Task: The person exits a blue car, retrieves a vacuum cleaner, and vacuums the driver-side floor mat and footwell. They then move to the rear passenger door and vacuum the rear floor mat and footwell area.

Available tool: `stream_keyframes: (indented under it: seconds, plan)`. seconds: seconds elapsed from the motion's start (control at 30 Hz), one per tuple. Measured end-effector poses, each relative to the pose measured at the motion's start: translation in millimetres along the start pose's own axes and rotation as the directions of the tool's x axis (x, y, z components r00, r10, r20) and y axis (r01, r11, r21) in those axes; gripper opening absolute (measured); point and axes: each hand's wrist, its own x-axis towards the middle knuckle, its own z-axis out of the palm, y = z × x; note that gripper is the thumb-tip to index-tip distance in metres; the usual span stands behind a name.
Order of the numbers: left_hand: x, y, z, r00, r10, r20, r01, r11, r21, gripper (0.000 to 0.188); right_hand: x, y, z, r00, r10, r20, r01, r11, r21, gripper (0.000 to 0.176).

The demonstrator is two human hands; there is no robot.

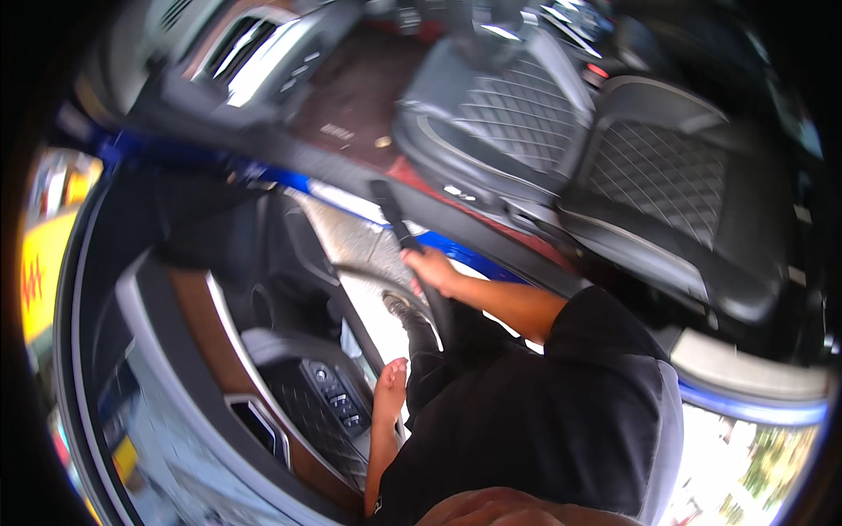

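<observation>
My right hand [434, 271] is closed around the dark tube of a vacuum hose [431, 309]. Its black nozzle [387, 200] points up to the car's door sill [335, 174], beside the front seat [506, 112]. Below the grip, the hose curves around near my legs. My left hand [391, 382] hangs beside the open car door's armrest, close to the window switch panel [335, 398]; I see nothing in it, and its fingers are partly blurred. A dark red floor mat [355, 85] bearing writing lies in the footwell, with a small pale object [383, 142] on it.
The open door [197, 329], with brown trim and a silver handle, stands to my left. A second quilted black seat [664, 171] is at the right. The blue body edge [467, 253] runs between me and the cabin. Pale ground [355, 243] shows below.
</observation>
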Motion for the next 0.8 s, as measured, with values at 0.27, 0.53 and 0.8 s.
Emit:
stream_keyframes:
  seconds: [0.27, 0.53, 0.8]
  plan:
    - [12.6, -27.3, -19.0, 0.994, 0.108, -0.032, -0.108, 0.994, -0.004, 0.034, -47.2, -95.8, -103.5, 0.746, -0.328, -0.580, 0.595, 0.720, 0.357, 0.062]
    - [32.0, 1.4, -42.0, 0.997, -0.006, -0.081, 0.038, 0.912, 0.407, 0.033, -42.2, -97.5, -165.1, 0.855, -0.001, -0.519, 0.417, 0.597, 0.686, 0.069]
    - [230.1, 255.1, 52.8, 0.604, 0.749, 0.273, -0.709, 0.348, 0.614, 0.041, -118.4, -76.3, -68.9, 0.990, -0.134, -0.035, 0.134, 0.861, 0.490, 0.057]
